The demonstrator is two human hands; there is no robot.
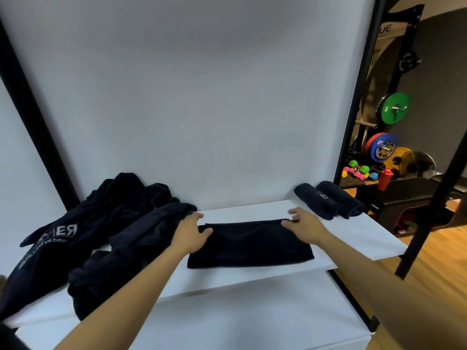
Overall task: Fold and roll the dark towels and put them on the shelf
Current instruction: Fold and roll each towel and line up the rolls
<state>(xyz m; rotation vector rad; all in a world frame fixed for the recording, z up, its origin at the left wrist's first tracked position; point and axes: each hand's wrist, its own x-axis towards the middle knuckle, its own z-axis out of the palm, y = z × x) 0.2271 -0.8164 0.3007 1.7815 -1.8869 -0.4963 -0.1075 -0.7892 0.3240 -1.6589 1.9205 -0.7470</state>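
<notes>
1. The folded dark terry-cloth towel [249, 245] lies flat on the white shelf board [353, 238], between a heap of loose dark towels [106, 231] and two rolled dark towels [328, 199]
2. The left hand [193, 229] pinches its far left corner; the right hand [302, 227] holds its far right corner, fingers loosely curled
3. Soft, light and limp, it probably handles best from the corners or a short end
4. White lettering on the heap reads roughly "RE"; the rest is unreadable

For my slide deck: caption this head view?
Both hands, left hand and right hand, hold a folded dark towel on the white shelf.
</notes>
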